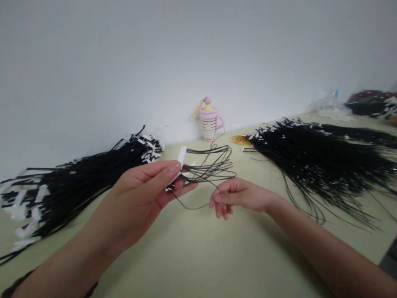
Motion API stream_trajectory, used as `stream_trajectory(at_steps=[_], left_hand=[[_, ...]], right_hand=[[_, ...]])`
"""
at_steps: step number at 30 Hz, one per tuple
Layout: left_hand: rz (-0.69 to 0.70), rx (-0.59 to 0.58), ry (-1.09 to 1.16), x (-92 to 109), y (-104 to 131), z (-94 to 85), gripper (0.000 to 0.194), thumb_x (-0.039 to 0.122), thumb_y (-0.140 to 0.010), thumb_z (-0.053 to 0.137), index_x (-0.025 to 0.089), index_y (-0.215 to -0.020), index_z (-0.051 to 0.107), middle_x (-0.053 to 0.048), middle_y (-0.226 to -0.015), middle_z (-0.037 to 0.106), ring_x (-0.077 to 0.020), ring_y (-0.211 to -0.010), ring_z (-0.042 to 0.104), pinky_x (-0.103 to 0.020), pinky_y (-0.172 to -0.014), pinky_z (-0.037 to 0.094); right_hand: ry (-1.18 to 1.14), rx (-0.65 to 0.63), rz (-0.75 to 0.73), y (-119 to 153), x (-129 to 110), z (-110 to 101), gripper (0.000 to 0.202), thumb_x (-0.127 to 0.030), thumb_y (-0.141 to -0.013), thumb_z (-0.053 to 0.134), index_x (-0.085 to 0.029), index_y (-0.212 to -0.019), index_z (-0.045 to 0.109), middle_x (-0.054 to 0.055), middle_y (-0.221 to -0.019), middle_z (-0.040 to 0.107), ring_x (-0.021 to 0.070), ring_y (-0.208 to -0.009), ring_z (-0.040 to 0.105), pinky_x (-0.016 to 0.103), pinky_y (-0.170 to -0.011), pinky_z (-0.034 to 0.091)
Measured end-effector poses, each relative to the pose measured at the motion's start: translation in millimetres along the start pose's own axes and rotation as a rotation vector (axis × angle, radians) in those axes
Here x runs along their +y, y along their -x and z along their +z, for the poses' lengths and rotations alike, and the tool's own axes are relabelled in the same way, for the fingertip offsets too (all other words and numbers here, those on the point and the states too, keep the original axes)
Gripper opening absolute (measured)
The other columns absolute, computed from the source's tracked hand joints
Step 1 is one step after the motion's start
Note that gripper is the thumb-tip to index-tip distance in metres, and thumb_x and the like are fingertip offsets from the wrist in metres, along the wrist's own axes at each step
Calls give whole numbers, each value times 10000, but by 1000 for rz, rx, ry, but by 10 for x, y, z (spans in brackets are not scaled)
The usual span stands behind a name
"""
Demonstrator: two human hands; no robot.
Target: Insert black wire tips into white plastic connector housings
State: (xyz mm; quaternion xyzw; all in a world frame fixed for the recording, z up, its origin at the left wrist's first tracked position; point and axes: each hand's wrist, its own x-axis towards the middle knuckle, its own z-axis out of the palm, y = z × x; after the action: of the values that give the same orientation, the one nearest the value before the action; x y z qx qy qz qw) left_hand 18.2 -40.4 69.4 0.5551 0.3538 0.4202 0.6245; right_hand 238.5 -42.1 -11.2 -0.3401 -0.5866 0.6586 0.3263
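Between thumb and fingers, my left hand (155,182) grips a white flat strip (182,155) from which several thin black cords (214,165) loop out to the right. My right hand (228,196) is just right of those loops, thumb and index finger pinched on one thin black cord (195,207). That cord sags in a curve between the two hands, above the table. The lower end of the white strip is hidden behind my left thumb and fingers.
A pink-lidded striped cup (209,124) stands by the wall. Left lies a pile of black cords with white ends (89,169); right, a larger black pile (322,157). Yellow rings (240,140) lie beside it. Farther right are a clear plastic bag (331,105) and a dark bundle (369,102).
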Motion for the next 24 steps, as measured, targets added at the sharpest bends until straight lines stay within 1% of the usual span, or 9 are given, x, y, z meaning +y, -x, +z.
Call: stream_trajectory(at_steps=[3,5,7,8,12,15,19,22,24], left_hand=[[-107,-86,-80,-5,33,-30,191,323,-819,652,155,-784,735,-70,-829,691,-178,-812,621,-293,-825,550],[-139,-131,-144,-14,57,-36,209,335,-818,652,155,-741,726,-61,-765,672,-152,-762,599,-215,-734,536],[-143,-161,-151,-26,73,-27,213,325,-826,648,155,-720,720,-54,-750,658,-127,-732,574,-178,-705,522],[-155,-171,-125,-33,77,-20,202,315,-827,648,156,-723,718,-48,-759,650,-121,-728,564,-191,-725,531],[-242,-187,19,-59,74,5,157,282,-828,655,161,-745,714,-10,-726,568,-106,-684,526,-342,-795,585],[-203,-174,7,-73,58,16,196,296,-847,636,161,-727,709,1,-678,536,-104,-690,536,-320,-814,585],[-73,-105,-103,-79,20,4,217,318,-855,628,149,-762,727,-19,-709,615,-109,-728,586,-251,-848,558],[-34,-27,-137,-85,-28,-16,218,311,-852,629,134,-773,729,-58,-781,689,-131,-753,634,-241,-820,564],[-36,33,-110,-93,-70,-23,181,272,-842,636,122,-797,725,-83,-822,712,-148,-759,664,-260,-812,572]], right_hand=[[-99,198,-93,-28,66,-103,224,-310,-711,783,-134,-809,685,40,-770,709,114,-682,653,208,-618,494],[-151,277,-147,-45,98,-166,246,-300,-671,808,-148,-815,679,29,-792,708,126,-729,664,239,-689,515],[-189,320,-191,-50,106,-206,237,-297,-673,804,-150,-812,680,32,-799,710,134,-742,669,259,-726,517],[-201,332,-207,-49,103,-215,222,-292,-683,795,-151,-812,682,36,-805,713,135,-746,669,264,-737,515],[-230,343,-231,-37,87,-214,210,-277,-694,779,-171,-853,693,46,-870,729,152,-803,678,296,-793,509],[-238,341,-212,-32,85,-213,232,-264,-691,769,-175,-892,699,67,-920,731,177,-857,681,326,-813,506],[-228,393,-187,-41,79,-230,369,-218,-669,750,-176,-1026,669,97,-977,717,185,-864,675,295,-722,500],[-203,519,-210,-70,82,-239,363,-200,-654,733,-165,-1002,637,75,-940,700,156,-778,661,256,-640,473],[-173,629,-266,-96,93,-234,285,-172,-629,738,-164,-882,606,-1,-771,661,100,-634,604,213,-570,423]])
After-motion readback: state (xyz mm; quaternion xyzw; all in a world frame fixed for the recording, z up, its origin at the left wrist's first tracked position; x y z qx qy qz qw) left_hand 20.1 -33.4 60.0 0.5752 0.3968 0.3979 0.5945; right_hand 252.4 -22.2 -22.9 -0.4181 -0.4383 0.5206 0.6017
